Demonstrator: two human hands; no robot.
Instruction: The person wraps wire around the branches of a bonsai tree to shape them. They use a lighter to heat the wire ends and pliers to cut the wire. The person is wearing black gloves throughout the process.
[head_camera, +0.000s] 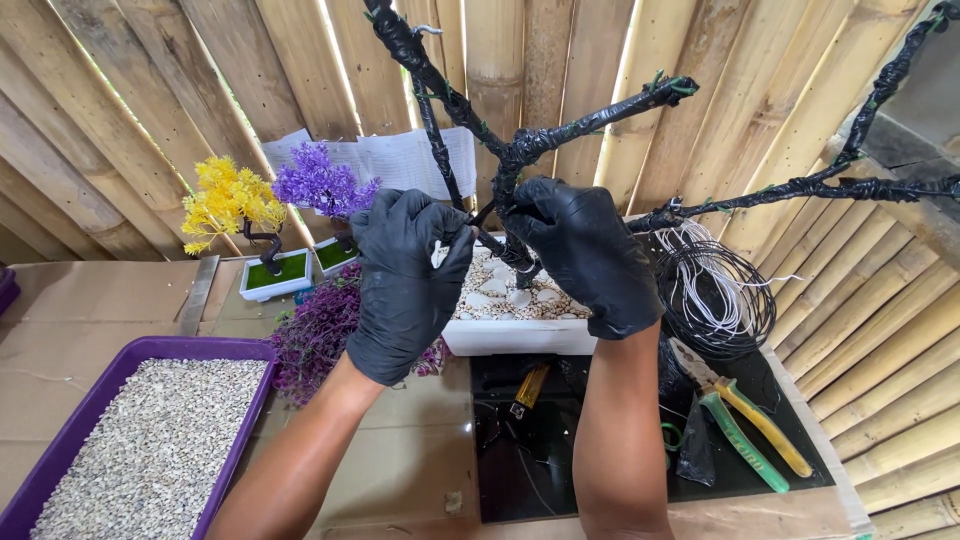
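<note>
Both my hands wear black gloves. My left hand (408, 280) pinches a small white piece between thumb and fingers, close to the trunk of a black tape-wrapped artificial tree (530, 145). My right hand (585, 255) is closed around the lower trunk of that tree. The tree stands in a white rectangular pot (510, 335) filled with pale pebbles, and its bare branches spread up and to the right.
A purple tray of fine gravel (150, 440) sits at the lower left. Small yellow (228, 200) and purple (320, 183) artificial trees stand at the back, loose purple foliage (318, 335) beside the pot. Wire coils (715, 290) and green-yellow pliers (745, 420) lie right, bamboo wall behind.
</note>
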